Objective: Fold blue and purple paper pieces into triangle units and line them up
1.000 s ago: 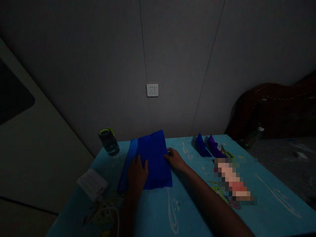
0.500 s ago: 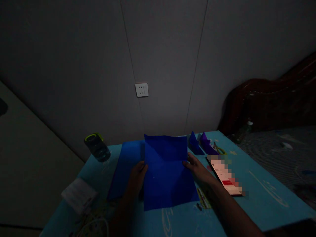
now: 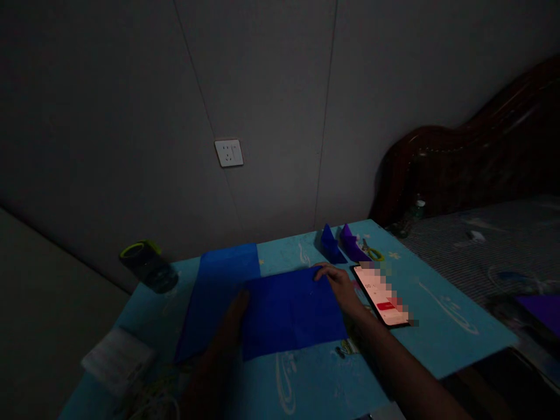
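Observation:
A dark blue sheet of paper [image 3: 289,315] lies low over the middle of the table, its near edge towards me. My right hand [image 3: 339,286] pinches its far right corner, thumb and fingers closed on the edge. At the sheet's left edge is my left hand [image 3: 231,318], blurred by motion and dark, so its fingers cannot be made out. Partly under my left forearm lies a lighter blue stack or folder [image 3: 227,268]. Beyond my right hand stand a blue folded paper boat [image 3: 331,246] and a purple one [image 3: 351,244].
A lit phone [image 3: 378,294] lies right of my right forearm, with yellow-handled scissors [image 3: 375,253] behind it. To the left are a tilted-looking dark bottle [image 3: 151,268] and a whitish packet [image 3: 117,359]. The grey wall with a socket [image 3: 228,153] rises behind the table [image 3: 437,326].
The sheet, held up tall before, now shows shorter and lower; whether folded or tilted I cannot tell. My right hand has shifted to its far corner. The view has turned slightly right.

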`<state>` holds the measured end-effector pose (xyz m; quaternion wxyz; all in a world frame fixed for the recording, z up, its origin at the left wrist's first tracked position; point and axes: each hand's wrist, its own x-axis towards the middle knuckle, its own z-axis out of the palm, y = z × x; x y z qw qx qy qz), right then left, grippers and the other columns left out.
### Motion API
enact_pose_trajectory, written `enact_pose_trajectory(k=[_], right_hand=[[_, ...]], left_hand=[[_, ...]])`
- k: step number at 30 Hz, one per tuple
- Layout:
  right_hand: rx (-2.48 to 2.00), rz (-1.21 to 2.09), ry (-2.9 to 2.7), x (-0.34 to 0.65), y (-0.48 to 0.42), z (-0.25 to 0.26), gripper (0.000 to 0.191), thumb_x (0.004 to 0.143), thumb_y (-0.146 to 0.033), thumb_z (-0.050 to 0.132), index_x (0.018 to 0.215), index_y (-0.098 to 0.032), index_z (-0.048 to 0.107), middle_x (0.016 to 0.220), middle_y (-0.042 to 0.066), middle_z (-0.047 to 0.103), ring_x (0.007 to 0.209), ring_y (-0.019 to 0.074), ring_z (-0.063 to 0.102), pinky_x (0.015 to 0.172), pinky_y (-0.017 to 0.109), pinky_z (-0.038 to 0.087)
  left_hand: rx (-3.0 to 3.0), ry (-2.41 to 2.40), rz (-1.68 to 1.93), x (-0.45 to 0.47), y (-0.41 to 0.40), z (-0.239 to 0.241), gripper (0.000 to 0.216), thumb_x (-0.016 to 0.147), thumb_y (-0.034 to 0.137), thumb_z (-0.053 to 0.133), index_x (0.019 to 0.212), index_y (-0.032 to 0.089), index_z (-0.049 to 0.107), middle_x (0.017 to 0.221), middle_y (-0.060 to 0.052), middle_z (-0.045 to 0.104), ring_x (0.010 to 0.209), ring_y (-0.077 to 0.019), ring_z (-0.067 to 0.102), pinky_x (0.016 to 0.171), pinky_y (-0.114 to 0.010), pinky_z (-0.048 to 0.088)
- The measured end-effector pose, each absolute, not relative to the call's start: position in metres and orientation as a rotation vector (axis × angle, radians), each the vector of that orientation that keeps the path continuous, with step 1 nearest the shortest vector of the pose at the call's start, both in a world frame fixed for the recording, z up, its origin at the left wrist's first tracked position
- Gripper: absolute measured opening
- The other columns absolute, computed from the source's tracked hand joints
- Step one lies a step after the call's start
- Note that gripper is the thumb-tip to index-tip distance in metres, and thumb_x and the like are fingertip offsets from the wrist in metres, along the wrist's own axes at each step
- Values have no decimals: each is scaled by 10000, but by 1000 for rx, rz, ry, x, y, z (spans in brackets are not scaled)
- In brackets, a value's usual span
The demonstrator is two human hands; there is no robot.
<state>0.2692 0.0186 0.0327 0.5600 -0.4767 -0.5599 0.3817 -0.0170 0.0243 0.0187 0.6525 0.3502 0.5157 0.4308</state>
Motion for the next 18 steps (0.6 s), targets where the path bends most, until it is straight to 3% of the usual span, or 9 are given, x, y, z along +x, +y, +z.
enact_pose_trajectory(k=[3, 5, 7, 9, 13, 15, 18], right_hand=[[-1139, 952, -1305, 269, 16, 35, 350, 787, -549, 650, 722, -210, 711, 920, 61, 680, 794, 217, 616, 691, 314, 477], [-1215, 999, -1265, 270, 15, 39, 346, 820, -539, 619, 945, -236, 731, 938, 50, 697, 809, 217, 624, 708, 323, 487], [-1266, 1065, -1208, 269, 14, 42, 451, 860, -538, 575, 1211, -264, 640, 969, 40, 706, 837, 212, 638, 757, 340, 498], [-1226, 1190, -1171, 268, 14, 44, 546, 888, -562, 527, 1340, -257, 536, 1013, 51, 708, 897, 213, 654, 837, 371, 494], [-1110, 1488, -1156, 261, 10, 42, 558, 839, -536, 637, 1287, -220, 532, 1063, 84, 710, 957, 226, 674, 884, 405, 497], [-1094, 1540, -1114, 256, 9, 39, 560, 755, -438, 761, 1215, -221, 529, 1000, 65, 723, 871, 221, 694, 811, 389, 531], [-1068, 1470, -1051, 249, 10, 33, 533, 696, -365, 811, 1113, -226, 510, 866, 13, 717, 726, 199, 691, 699, 353, 549]], left_hand=[[953, 1136, 1005, -17, 22, 16, 699, 629, 389, 833, 1257, 211, 581, 1283, -98, 652, 1246, -339, 550, 1070, -488, 423], [1014, 1116, 1021, -17, 23, 14, 763, 642, 378, 827, 1317, 197, 523, 1324, -121, 620, 1243, -337, 553, 1055, -494, 437], [1028, 1145, 1072, -17, 26, 11, 753, 678, 391, 797, 1342, 203, 495, 1354, -124, 595, 1245, -326, 554, 1051, -488, 444], [1068, 1212, 1156, -16, 28, 10, 711, 707, 387, 770, 1341, 218, 497, 1379, -109, 575, 1261, -311, 542, 1073, -478, 425], [1189, 1318, 1242, -14, 26, 16, 579, 770, 344, 700, 1311, 224, 533, 1389, -82, 568, 1297, -281, 509, 1124, -460, 372], [1229, 1354, 1223, -12, 23, 19, 529, 789, 333, 672, 1293, 222, 553, 1374, -78, 583, 1300, -276, 506, 1124, -455, 376], [1293, 1362, 1154, -10, 21, 21, 514, 804, 368, 654, 1287, 215, 565, 1320, -85, 625, 1278, -293, 527, 1105, -480, 396]])
